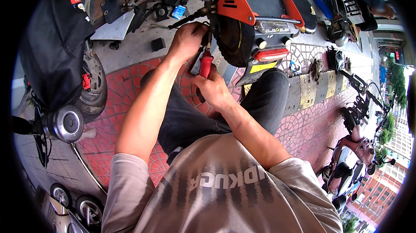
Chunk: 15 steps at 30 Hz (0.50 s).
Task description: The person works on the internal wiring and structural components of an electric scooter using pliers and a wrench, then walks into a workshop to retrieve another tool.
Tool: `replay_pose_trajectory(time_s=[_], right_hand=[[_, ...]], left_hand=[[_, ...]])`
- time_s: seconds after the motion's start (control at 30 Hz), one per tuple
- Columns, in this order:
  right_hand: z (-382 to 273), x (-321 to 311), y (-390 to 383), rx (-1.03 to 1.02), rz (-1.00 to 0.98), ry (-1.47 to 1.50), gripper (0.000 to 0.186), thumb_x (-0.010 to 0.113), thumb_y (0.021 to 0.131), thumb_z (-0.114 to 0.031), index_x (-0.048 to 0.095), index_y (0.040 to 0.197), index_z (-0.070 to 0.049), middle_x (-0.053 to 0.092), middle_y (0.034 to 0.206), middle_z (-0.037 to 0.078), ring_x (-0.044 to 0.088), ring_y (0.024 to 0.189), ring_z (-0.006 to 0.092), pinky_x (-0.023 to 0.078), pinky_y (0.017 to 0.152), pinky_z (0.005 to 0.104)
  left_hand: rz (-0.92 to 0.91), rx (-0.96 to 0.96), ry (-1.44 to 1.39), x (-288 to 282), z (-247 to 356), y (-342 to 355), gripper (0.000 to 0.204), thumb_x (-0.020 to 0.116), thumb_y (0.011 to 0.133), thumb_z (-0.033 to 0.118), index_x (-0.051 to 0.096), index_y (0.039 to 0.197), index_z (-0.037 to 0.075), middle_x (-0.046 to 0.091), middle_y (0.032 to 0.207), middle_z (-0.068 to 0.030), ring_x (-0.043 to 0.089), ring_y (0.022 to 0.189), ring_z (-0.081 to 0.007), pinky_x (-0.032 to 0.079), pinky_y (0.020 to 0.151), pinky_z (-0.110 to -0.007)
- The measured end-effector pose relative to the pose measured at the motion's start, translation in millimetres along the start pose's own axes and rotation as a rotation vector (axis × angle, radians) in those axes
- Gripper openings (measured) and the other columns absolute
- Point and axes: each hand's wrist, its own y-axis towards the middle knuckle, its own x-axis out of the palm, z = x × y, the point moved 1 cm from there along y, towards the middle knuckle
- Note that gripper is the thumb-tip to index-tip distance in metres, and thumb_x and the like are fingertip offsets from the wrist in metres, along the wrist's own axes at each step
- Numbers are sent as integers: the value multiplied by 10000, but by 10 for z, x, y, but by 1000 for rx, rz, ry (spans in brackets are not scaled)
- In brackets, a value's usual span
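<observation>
- Fingers of my right hand point(213, 91) are clamped round the red handle of a screwdriver point(205, 65), whose shaft runs up from them toward the rear wheel point(232, 38) of the scooter.
- My left hand point(187, 39) is closed just above and left of the tool's tip, at the wheel's hub; what its fingers pinch is hidden, so I cannot tell what they hold.
- To do this well, I judge I should keep the shaft in line with the fastener, press firmly before turning, and let the left fingers steady the part so the tip does not slip.
- Both forearms reach forward over my knees, the left arm nearly straight, the right bent at the elbow with the wrist cocked upward.
- Beyond my left fingers a small black block point(157, 44) lies on the pavement.
</observation>
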Motion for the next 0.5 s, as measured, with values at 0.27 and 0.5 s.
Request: replay_pose_trajectory(time_s=[0.27,0.5], right_hand=[[49,0,87,-17,-91,55,276,664,835,-106,603,1057,46,681,876,106,645,752,181,537,670,347],[315,296,176,-86,29,202,235,654,830,-77,558,1027,7,653,827,95,641,688,186,528,592,353]], left_hand=[[29,76,153,2,119,-77,270,558,1039,182,723,1010,-30,700,793,-52,618,713,-117,511,679,-308],[17,115,167,28,101,-90,263,557,1039,172,719,1001,-32,698,788,-51,611,702,-114,503,669,-301]])
